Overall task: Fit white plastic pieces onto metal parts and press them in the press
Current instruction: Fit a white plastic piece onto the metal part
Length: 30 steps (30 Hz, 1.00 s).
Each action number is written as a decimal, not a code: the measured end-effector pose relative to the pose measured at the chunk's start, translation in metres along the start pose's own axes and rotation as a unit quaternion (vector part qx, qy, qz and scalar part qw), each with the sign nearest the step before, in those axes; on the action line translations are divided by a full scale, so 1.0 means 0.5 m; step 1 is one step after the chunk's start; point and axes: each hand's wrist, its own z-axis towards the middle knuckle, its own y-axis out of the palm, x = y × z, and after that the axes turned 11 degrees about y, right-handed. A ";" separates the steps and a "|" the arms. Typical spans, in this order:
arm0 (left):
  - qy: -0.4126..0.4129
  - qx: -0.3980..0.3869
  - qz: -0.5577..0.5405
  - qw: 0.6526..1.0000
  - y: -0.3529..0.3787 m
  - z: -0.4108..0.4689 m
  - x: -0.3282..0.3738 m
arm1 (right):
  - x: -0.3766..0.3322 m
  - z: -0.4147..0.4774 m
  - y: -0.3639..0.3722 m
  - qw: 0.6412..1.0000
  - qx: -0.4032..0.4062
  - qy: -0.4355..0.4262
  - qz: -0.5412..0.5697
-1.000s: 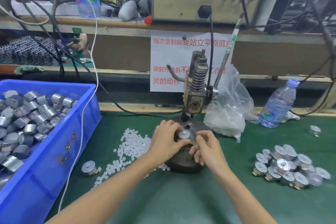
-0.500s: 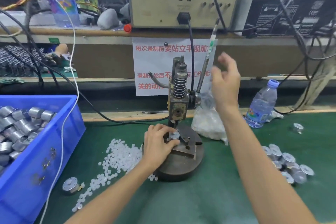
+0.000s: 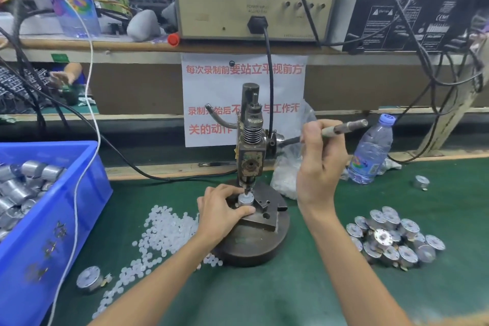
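Observation:
A small hand press (image 3: pixel 250 156) stands on a round dark base (image 3: pixel 254 246) on the green mat. Under its ram sits a round metal part (image 3: pixel 245 199) with a white piece on top. My left hand (image 3: pixel 225 212) holds this part in place on the press block, fingers and thumb curled round it. My right hand (image 3: pixel 318 164) grips the press lever (image 3: pixel 344 128), which lies nearly level, pointing right. The ram tip touches the top of the part. Loose white plastic pieces (image 3: pixel 158 235) lie scattered left of the base.
A blue bin (image 3: pixel 60 219) of metal parts stands at the left. One metal part (image 3: pixel 88 278) lies in front of it. A pile of metal parts (image 3: pixel 391 238) lies at the right, a water bottle (image 3: pixel 370 151) and plastic bag (image 3: pixel 287 172) behind. Cables hang over the bench.
My right hand left the part, rose to the lever, gripped it and pulled it down to nearly level. The ram came down onto the part. My left hand stayed on the part.

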 end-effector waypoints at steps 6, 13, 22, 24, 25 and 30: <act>0.002 -0.009 0.008 1.000 -0.001 0.000 0.004 | 0.008 0.020 0.011 1.000 0.000 -0.001 -0.006; 0.166 0.093 0.060 0.980 -0.010 -0.063 0.042 | 0.061 0.024 -0.026 0.980 -0.053 0.119 -0.153; 0.191 -0.132 -0.072 0.970 0.154 -0.018 0.255 | 0.117 0.066 -0.280 0.875 -0.021 0.277 -0.396; 0.208 -0.159 -0.061 0.963 0.199 0.000 0.303 | 0.117 0.086 -0.347 0.855 0.006 0.295 -0.426; 0.223 -0.168 -0.050 0.959 0.220 0.008 0.327 | 0.117 0.093 -0.379 0.847 0.016 0.303 -0.436; 0.277 -0.198 -0.007 0.940 0.307 0.025 0.428 | 0.114 0.107 -0.504 0.789 0.000 0.367 -0.492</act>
